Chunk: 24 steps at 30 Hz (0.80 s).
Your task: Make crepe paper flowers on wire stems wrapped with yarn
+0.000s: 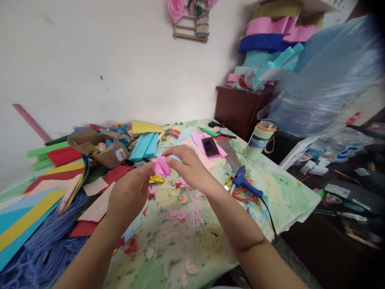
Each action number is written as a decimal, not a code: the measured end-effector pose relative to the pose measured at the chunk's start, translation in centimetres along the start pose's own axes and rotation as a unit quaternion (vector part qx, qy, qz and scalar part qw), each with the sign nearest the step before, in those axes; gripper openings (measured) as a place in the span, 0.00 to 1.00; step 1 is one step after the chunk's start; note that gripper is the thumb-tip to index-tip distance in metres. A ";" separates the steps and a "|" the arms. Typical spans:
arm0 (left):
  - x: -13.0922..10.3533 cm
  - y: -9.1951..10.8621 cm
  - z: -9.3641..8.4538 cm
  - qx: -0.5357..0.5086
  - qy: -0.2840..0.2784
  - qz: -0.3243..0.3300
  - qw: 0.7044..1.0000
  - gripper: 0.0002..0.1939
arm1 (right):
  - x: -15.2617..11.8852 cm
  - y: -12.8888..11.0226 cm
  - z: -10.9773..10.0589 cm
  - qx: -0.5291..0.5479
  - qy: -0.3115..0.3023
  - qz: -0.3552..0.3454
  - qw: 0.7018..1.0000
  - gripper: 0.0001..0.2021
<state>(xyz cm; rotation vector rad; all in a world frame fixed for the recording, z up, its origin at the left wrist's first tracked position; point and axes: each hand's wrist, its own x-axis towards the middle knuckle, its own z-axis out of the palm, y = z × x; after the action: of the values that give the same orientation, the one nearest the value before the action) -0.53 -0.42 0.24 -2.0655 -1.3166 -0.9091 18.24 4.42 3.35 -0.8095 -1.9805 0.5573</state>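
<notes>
The left hand (128, 194) and right hand (189, 163) each pinch one side of the ruffled pink paper (163, 167) above the table (168, 245), where a light, steady fingertip grip should best keep its thin folds from tearing.

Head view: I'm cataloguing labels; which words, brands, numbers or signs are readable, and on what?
White tag on the brown container: digits, perhaps "29032", too blurred to be sure.
Clear plastic bag: blue mark, too blurred to read.
Pale labels, far right: too small and blurred.
Dark marks, top right: cut off, unreadable.
</notes>
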 end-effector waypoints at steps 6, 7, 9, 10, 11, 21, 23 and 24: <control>-0.1 0.0 0.0 0.003 0.005 0.002 1.000 0.13 | 0.0 0.0 0.0 0.002 -0.004 -0.009 1.000 0.10; -0.1 -0.1 0.0 0.003 0.005 0.001 1.000 0.13 | 0.0 0.1 0.0 0.004 -0.004 -0.011 1.000 0.10; -0.2 -0.1 0.0 0.000 0.005 0.002 1.000 0.13 | 0.1 0.1 0.0 0.007 -0.005 -0.018 1.000 0.11; -0.2 -0.1 0.0 -0.001 0.007 0.006 1.000 0.14 | 0.1 0.1 0.1 0.008 -0.005 -0.022 1.000 0.11; -0.2 -0.1 0.0 -0.002 0.009 0.011 1.000 0.14 | 0.1 0.1 0.1 0.009 -0.007 -0.026 1.000 0.12; -0.1 0.0 0.0 -0.006 -0.014 0.054 0.998 0.24 | -0.6 -1.4 -0.1 -0.008 -0.017 -0.029 0.999 0.14; -0.3 -0.1 0.1 -0.007 -0.013 0.050 0.999 0.22 | -0.6 -1.4 -0.2 -0.010 -0.018 -0.031 0.999 0.13; -0.3 -0.1 0.1 -0.007 -0.012 0.047 0.999 0.22 | -0.6 -1.4 -0.3 -0.010 -0.018 -0.031 0.999 0.13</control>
<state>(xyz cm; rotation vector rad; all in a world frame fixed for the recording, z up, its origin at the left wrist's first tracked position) -0.71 -0.51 -0.06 -2.1356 -1.2173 -0.8572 18.26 3.09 4.05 -0.7532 -2.0388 0.5205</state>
